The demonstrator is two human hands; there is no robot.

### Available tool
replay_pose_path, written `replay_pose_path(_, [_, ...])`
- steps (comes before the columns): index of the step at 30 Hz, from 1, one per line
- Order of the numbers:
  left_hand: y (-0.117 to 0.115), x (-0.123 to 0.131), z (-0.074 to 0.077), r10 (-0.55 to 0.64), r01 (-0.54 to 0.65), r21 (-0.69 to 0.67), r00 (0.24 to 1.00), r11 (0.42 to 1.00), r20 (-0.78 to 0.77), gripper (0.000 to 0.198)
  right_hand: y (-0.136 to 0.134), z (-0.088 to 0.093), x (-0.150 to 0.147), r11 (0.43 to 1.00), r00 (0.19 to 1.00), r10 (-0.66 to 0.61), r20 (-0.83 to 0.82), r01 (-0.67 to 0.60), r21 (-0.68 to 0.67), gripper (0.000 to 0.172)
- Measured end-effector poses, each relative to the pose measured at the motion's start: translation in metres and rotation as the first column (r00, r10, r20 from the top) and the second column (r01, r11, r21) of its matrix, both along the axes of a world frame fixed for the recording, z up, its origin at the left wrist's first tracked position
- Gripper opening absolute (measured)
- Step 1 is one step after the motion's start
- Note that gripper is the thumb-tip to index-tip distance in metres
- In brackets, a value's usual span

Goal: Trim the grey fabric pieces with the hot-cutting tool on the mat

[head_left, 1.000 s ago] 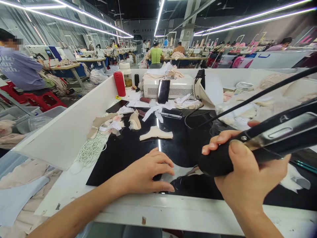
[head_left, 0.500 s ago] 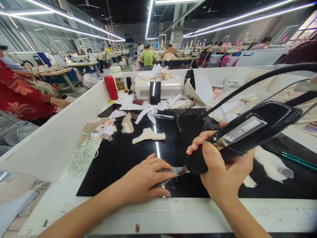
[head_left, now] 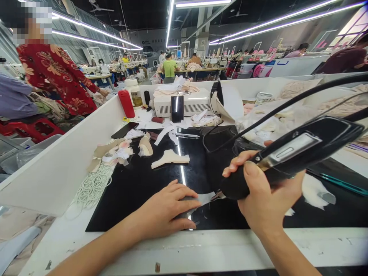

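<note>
My left hand [head_left: 169, 211] lies palm down with its fingers stretched out, pressing a thin greyish translucent piece [head_left: 206, 198] onto the black board [head_left: 129, 199]. Most of that piece is hidden under the fingers. My right hand [head_left: 266, 199] is wrapped around a black corded hand tool [head_left: 304, 153], held tilted. Its narrow metal tip [head_left: 217, 195] is at the right end of the translucent piece; whether it touches I cannot tell. A cream fabric piece [head_left: 171, 158] lies beyond my left hand, and another pale piece [head_left: 316, 191] lies right of my right hand.
Pale cord [head_left: 93, 186] and scraps [head_left: 115, 151] lie at the left. Behind are a pen [head_left: 186, 135], phone [head_left: 125, 130], red container [head_left: 125, 103] and white vented box [head_left: 195, 101]. The tool's black cable [head_left: 258, 122] loops across the right. Teal tweezers [head_left: 343, 184] lie rightward. A person in red [head_left: 63, 80] stands beyond the left partition.
My right hand and the tool have moved slightly right, and more of the translucent piece shows by the tip. My left hand stays in place. The person in red has come further into view.
</note>
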State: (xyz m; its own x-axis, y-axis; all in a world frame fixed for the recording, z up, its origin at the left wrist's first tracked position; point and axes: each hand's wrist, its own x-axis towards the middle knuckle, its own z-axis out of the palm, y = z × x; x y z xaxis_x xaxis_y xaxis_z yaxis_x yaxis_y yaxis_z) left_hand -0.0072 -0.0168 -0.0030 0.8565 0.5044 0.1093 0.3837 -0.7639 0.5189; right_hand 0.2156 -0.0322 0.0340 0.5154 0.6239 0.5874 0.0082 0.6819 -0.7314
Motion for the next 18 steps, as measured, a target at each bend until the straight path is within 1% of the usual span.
replay_pose_path(3, [0.0, 0.0, 0.0, -0.001, 0.001, -0.002, 1.0, 1.0, 0.004, 0.05, 0.0, -0.001, -0.003, 1.0, 1.0, 0.011, 0.002, -0.011, 0.001, 0.044])
replay_pose_path(8, [0.0, 0.0, -0.002, -0.001, 0.001, -0.001, 1.0, 1.0, -0.002, 0.05, 0.002, 0.0, -0.006, 1.0, 1.0, 0.002, 0.03, -0.002, 0.006, 0.034])
replay_pose_path(11, [0.0, -0.002, -0.002, -0.001, 0.001, 0.002, 1.0, 1.0, 0.017, 0.049, 0.002, 0.001, -0.002, 1.0, 1.0, -0.003, 0.023, 0.003, -0.009, 0.035])
replay_pose_path(14, [0.002, -0.003, 0.0, 0.0, 0.0, 0.006, 0.999, 1.0, 0.042, 0.043, 0.002, 0.004, 0.004, 1.0, 0.999, -0.029, 0.014, 0.029, -0.003, 0.035])
replay_pose_path(18, [0.01, 0.005, 0.005, -0.032, 0.03, 0.088, 0.999, 0.996, 0.024, 0.04, 0.002, 0.006, 0.01, 0.999, 0.999, -0.042, 0.0, 0.042, -0.01, 0.037])
